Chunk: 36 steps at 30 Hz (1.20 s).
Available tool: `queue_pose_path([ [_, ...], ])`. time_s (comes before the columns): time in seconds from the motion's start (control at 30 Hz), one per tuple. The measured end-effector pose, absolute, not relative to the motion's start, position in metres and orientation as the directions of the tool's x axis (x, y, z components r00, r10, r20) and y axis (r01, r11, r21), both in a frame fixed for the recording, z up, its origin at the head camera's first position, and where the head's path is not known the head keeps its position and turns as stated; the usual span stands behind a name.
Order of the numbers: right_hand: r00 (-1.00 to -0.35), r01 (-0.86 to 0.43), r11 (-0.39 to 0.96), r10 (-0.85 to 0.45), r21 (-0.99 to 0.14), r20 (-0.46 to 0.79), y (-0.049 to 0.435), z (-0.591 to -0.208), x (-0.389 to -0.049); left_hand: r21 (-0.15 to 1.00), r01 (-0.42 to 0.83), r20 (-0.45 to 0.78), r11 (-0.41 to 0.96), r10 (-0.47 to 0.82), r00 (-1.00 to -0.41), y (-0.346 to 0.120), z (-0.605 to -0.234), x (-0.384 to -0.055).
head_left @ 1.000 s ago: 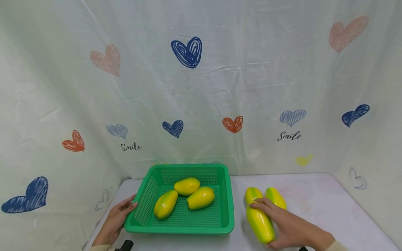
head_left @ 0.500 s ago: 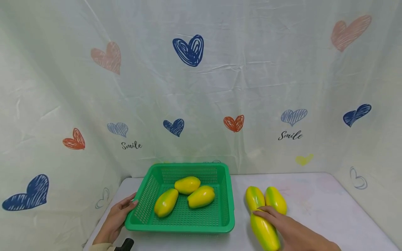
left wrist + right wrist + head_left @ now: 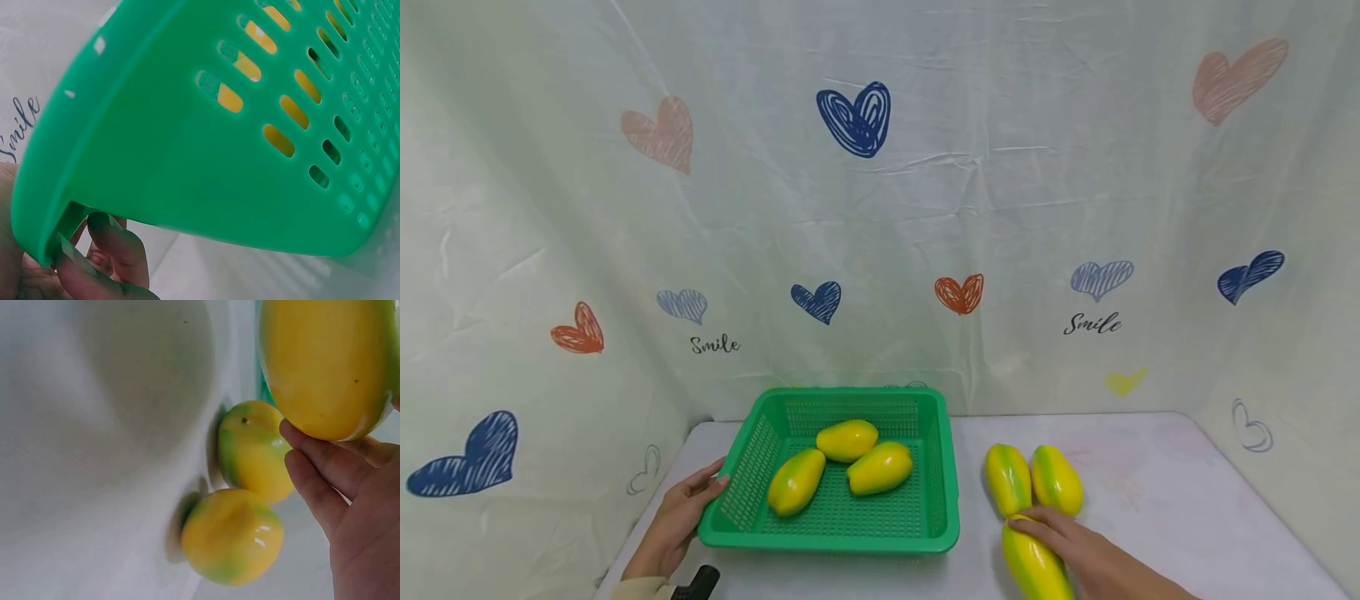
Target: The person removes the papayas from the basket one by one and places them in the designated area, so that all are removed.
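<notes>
My left hand (image 3: 676, 521) grips the left rim of a green plastic basket (image 3: 827, 546), its fingers curled under the edge in the left wrist view. Three yellow papayas lie inside, among them a left one (image 3: 796, 483). My right hand (image 3: 1093, 554) holds a yellow-green papaya (image 3: 1033, 562) near the table's front; in the right wrist view this held papaya (image 3: 328, 362) appears raised off the table. Just beyond it, two more papayas lie side by side, a left one (image 3: 1007, 477) and a right one (image 3: 1057, 479).
A white cloth covers the table (image 3: 1180, 500). Behind it hangs a pale curtain (image 3: 880, 217) printed with hearts and lettering. A black object (image 3: 700, 582) shows by the left wrist.
My right hand has brought its papaya toward the table's front and slightly right, away from the other two. The left hand stays on the basket rim.
</notes>
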State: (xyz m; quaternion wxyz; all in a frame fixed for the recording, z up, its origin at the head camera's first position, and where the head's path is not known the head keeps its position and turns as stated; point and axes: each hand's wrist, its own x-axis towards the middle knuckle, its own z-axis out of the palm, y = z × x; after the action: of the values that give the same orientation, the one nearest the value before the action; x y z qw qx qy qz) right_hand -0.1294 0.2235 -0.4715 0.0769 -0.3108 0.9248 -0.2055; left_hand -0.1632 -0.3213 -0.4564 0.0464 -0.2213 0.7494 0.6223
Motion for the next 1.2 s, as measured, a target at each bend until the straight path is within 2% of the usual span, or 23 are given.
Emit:
queue_pose_path([
  [0.23, -0.78, -0.57, 0.714, -0.626, -0.406, -0.005, 0.226, -0.482, -0.128, 0.917, -0.376, -0.332, 0.133, -0.268, -0.904, -0.322, -0.457, -0.163],
  [0.37, -0.765, -0.629, 0.705, -0.637, -0.328, 0.098, 0.227, -0.489, -0.129, 0.92, -0.371, -0.327, 0.13, -0.271, -0.905, -0.322, -0.458, -0.163],
  [0.5, -0.711, -0.703, 0.674, -0.669, -0.227, 0.215, 0.228, -0.497, -0.131, 0.921, -0.368, -0.328, 0.125, -0.26, -0.908, -0.322, -0.458, -0.163],
  [0.67, -0.665, -0.741, 0.656, -0.69, -0.141, 0.284, 0.228, -0.501, -0.133, 0.922, -0.366, -0.326, 0.125, -0.26, -0.909, -0.322, -0.459, -0.163],
  [0.9, -0.689, -0.722, 0.67, -0.674, -0.172, 0.266, 0.228, -0.506, -0.133, 0.922, -0.366, -0.325, 0.129, -0.259, -0.91, -0.322, -0.459, -0.163],
  [1.1, -0.742, -0.67, 0.702, -0.649, -0.243, 0.17, 0.229, -0.509, -0.132, 0.923, -0.362, -0.322, 0.132, -0.253, -0.912, -0.323, -0.458, -0.162],
  [1.2, -0.735, -0.678, 0.695, -0.652, -0.24, 0.187, 0.229, -0.511, -0.133, 0.923, -0.362, -0.321, 0.129, -0.258, -0.911, -0.323, -0.458, -0.162],
])
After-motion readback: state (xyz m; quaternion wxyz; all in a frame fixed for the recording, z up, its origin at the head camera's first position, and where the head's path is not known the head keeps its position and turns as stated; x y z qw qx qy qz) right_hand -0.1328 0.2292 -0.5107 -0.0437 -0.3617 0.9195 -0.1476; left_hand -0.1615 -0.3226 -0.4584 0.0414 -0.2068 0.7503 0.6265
